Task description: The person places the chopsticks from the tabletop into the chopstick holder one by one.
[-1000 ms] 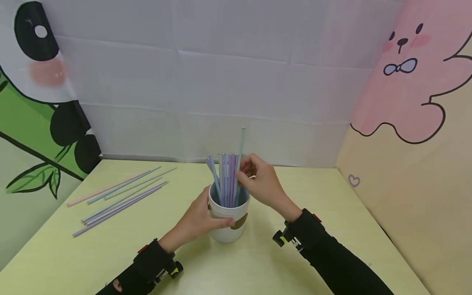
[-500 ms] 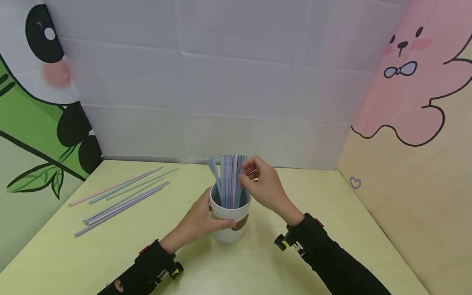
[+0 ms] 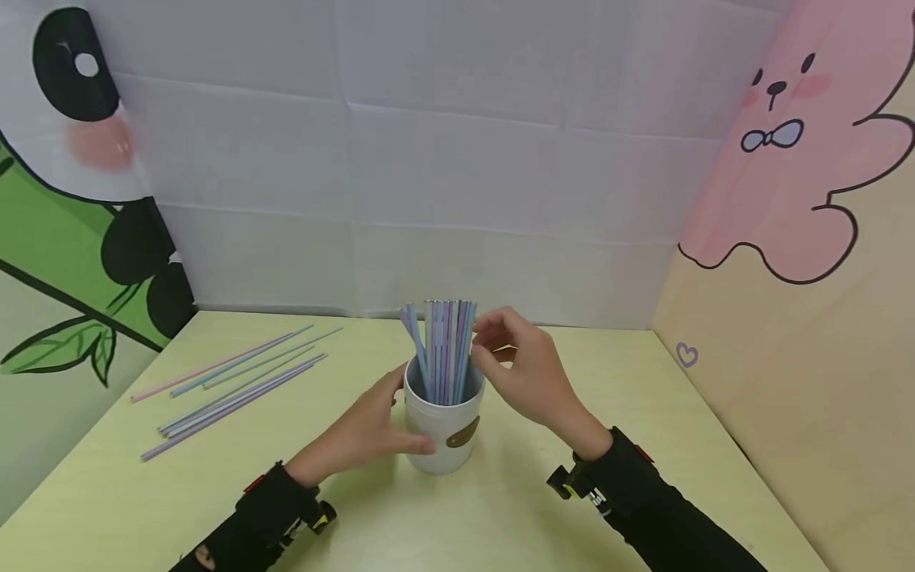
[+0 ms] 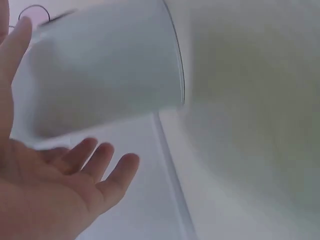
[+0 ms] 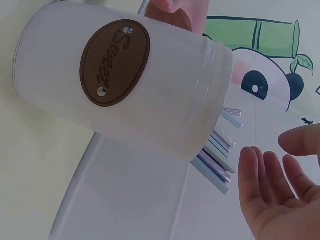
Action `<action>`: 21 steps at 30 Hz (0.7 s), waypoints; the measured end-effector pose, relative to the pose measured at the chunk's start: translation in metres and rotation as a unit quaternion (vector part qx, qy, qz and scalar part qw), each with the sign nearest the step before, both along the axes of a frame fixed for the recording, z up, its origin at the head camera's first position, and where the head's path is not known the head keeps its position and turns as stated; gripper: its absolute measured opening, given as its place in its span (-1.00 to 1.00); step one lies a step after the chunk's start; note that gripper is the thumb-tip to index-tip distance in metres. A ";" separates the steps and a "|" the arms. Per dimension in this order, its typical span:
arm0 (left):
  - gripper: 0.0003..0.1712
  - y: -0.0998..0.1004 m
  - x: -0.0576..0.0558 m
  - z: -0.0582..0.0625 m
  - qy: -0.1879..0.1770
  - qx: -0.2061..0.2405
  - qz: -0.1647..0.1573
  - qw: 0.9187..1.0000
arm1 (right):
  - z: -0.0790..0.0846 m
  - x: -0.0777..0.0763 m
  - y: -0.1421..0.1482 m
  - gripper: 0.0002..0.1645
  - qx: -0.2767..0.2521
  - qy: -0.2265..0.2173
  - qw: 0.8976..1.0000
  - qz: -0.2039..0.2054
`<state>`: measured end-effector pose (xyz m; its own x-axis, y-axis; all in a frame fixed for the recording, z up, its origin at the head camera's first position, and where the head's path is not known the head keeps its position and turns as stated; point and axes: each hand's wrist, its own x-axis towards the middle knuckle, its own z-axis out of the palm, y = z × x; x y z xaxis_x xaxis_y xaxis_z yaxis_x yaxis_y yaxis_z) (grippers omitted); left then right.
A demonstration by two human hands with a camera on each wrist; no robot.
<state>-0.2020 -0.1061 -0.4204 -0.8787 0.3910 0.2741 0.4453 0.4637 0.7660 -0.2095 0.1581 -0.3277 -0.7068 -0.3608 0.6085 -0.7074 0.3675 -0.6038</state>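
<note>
A white cup (image 3: 443, 459) with a brown oval "Sweet" label (image 5: 115, 62) stands upright at the table's middle. Inside it, a bundle of pastel straws (image 3: 448, 349) stands upright, with a couple leaning left. My left hand (image 3: 364, 437) is beside the cup's left side, fingers spread; the left wrist view shows a gap between most of its fingers and the cup wall (image 4: 110, 70). My right hand (image 3: 525, 365) hovers just right of the straws with loosely bent fingers. In the right wrist view this hand (image 5: 280, 190) is apart from the straw ends and holds nothing.
On the left of the table lie several loose straws, a blue one (image 3: 241, 361) and a purple one (image 3: 229, 411) among them. A white sheet (image 3: 457, 159) hangs behind the table. A wall with a pink bear drawing (image 3: 779, 183) borders the right side.
The green straw pinched by my right hand was lowered into the cup level with the others, then let go. Both hands have since drawn slightly outward, the left loosening from the cup.
</note>
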 end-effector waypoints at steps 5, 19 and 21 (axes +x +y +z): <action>0.24 -0.041 0.003 0.010 0.048 -0.126 0.049 0.990 | -0.002 0.006 0.012 -0.73 0.031 0.054 0.998 0.009; -0.27 -0.157 0.009 0.020 0.202 -0.292 0.131 0.926 | -0.022 0.020 0.040 -0.56 0.156 0.129 0.979 0.021; -0.32 -0.168 0.010 0.019 0.198 -0.306 0.136 0.921 | -0.024 0.024 0.042 -0.54 0.173 0.134 0.975 0.023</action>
<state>-0.1918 -0.2743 -0.4010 -0.8451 0.3595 0.3958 0.4378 0.8902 0.1262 -0.1858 0.2003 -0.3519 -0.5172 -0.6047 0.6057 -0.8432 0.4815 -0.2392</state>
